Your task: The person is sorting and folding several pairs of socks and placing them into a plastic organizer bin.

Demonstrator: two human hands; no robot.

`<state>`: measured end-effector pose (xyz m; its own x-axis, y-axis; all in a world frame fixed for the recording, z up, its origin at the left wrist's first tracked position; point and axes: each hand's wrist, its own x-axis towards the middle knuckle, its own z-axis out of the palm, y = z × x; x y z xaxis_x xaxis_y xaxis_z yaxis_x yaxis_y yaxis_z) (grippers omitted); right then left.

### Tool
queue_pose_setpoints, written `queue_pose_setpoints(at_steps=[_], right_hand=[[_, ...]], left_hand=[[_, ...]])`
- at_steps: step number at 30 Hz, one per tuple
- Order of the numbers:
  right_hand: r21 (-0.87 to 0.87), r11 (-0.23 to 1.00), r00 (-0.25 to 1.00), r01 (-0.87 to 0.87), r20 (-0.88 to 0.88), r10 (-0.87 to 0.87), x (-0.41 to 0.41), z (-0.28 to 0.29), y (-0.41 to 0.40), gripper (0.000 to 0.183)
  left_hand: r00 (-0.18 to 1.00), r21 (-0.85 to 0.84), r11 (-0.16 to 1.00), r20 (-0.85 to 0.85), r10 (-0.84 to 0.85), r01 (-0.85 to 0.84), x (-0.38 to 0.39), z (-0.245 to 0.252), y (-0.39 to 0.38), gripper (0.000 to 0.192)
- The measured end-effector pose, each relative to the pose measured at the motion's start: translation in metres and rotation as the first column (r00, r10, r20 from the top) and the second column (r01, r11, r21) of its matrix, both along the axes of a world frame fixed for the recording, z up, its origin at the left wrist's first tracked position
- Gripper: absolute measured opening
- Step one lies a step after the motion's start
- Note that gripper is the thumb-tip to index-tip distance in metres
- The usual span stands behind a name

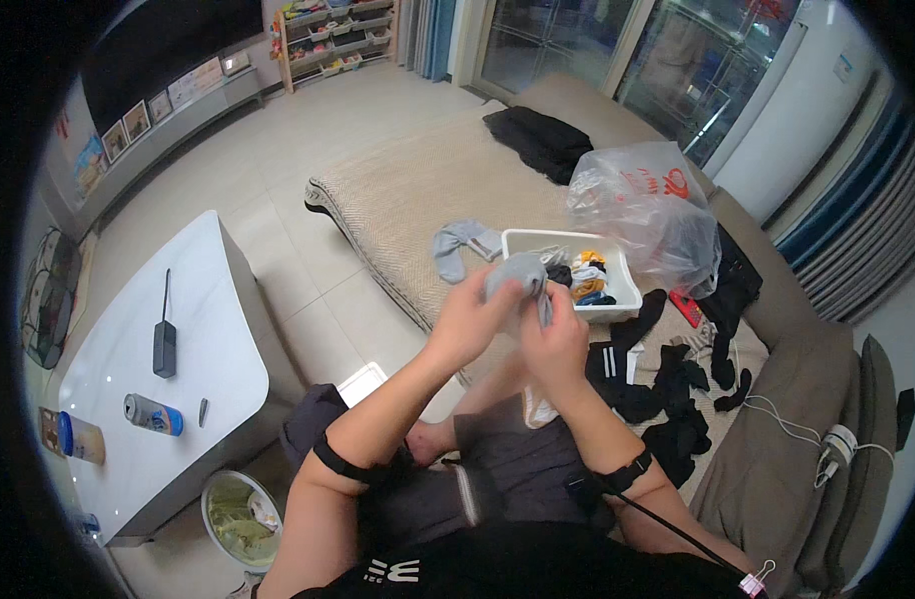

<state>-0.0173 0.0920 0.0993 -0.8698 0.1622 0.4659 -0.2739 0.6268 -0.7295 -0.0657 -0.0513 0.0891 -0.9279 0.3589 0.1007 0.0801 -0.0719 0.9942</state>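
Between my two hands is a grey sock (519, 275), bunched up in front of the near edge of a white plastic bin. My left hand (468, 314) grips its left side, and my right hand (553, 329) pinches the part that hangs down. The white bin (623, 292) holds several rolled socks (588, 275) in yellow, white, black and blue. Another grey sock (450, 251) lies loose on the sofa cover, left of the bin. To the right, several black socks (674, 382) are scattered, one piece bearing white stripes (609, 362).
A clear plastic bag (644, 210) with red print stands behind the bin, near folded black clothing (539, 142). A red object (686, 308) and a white cable (783, 423) lie at right. At left, a white table (218, 299) carries a can (152, 414) and a jar (83, 438); below sits a waste bin (241, 524).
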Motion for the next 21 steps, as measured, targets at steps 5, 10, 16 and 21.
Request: queue_pose_setpoints(at_steps=[5,10,16,21], right_hand=[[0.013,1.0,0.994,-0.015,-0.111,0.017,0.0,-0.008,-0.001,0.03],[-0.384,0.898,0.976,-0.213,-0.054,0.209,0.006,-0.023,0.011,0.021],[-0.359,0.917,0.978,-0.172,-0.172,0.116,-0.027,-0.026,0.034,0.022],[-0.656,0.696,0.878,-0.292,0.104,0.467,0.017,0.014,0.034,0.035]], left_hand=[[0.987,0.199,0.977,-0.122,0.105,-0.079,0.005,-0.027,0.013,0.05],[0.92,0.67,0.743,0.284,-0.269,0.01,0.011,-0.011,0.009,0.077],[0.965,0.254,0.932,-0.024,-0.262,0.26,0.012,-0.002,-0.005,0.063],[0.303,-0.314,0.769,-0.939,-0.164,-0.557,0.006,-0.005,0.002,0.051]])
